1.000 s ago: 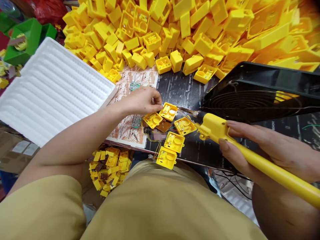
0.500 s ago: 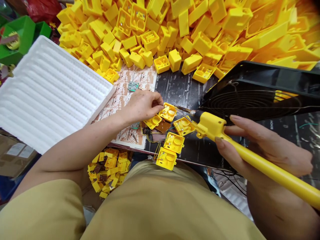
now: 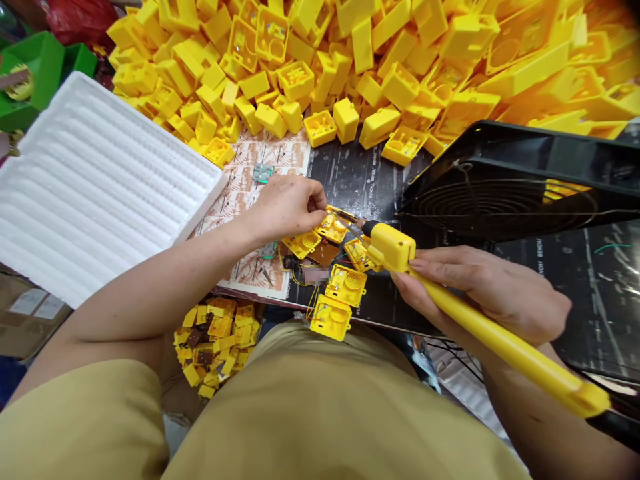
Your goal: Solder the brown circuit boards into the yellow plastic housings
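Note:
My right hand [image 3: 500,287] is wrapped round a yellow soldering iron [image 3: 475,320], whose dark tip reaches left over a small open yellow casing [image 3: 336,230]. At that casing's upper left edge, my left hand [image 3: 295,203] has thumb and forefinger pinched together; what they hold is too small to make out. Another yellow casing [image 3: 302,245] lies just below the left hand. Under the iron's head sits a casing [image 3: 356,255], partly covered. Two more casings with thin wires, an upper one [image 3: 346,285] and a lower one [image 3: 330,319], lie along the bench edge.
A large heap of yellow casings [image 3: 300,73] fills the back. A black fan [image 3: 480,193] stands at right, and a ridged white foam tray [image 3: 115,180] at left. Green circuit boards [image 3: 263,173] lie on patterned paper. Below the bench is a pile of casings [image 3: 220,340].
My right hand has brought the soldering iron left and closed more firmly round its handle. The tip has moved further over the casing by my left hand, which keeps its pinch.

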`<state>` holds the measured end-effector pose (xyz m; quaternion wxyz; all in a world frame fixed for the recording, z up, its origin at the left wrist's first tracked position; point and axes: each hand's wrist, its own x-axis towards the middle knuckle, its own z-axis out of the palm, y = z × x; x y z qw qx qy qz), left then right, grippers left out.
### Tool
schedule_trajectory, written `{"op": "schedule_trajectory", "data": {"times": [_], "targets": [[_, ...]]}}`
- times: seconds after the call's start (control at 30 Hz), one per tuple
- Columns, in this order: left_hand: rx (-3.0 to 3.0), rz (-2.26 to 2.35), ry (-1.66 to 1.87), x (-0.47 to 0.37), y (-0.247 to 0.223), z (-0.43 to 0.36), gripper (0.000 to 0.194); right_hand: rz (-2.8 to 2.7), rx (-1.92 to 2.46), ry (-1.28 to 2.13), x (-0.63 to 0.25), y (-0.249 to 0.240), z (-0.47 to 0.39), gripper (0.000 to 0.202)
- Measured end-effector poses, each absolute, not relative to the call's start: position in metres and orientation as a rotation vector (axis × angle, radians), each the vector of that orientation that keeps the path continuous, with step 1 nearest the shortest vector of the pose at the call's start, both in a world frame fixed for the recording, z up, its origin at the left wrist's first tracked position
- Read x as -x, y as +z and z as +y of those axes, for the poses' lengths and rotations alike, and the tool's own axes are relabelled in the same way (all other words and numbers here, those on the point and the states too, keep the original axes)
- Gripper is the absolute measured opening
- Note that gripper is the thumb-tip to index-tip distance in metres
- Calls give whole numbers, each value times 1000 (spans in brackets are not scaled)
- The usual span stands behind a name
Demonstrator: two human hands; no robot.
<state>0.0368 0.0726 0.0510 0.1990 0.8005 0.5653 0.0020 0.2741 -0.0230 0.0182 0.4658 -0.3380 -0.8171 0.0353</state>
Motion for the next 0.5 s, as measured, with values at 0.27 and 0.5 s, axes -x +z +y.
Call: {"op": "schedule_trajectory", "data": {"times": [0.27, 0.5], "targets": [[-2411, 1526, -156, -44, 54, 81, 15, -2223, 766, 59, -277, 37, -23, 18], [-2406, 1513, -176, -43, 55, 81, 16, -2195, 1037, 182, -285, 34, -31, 10]]}}
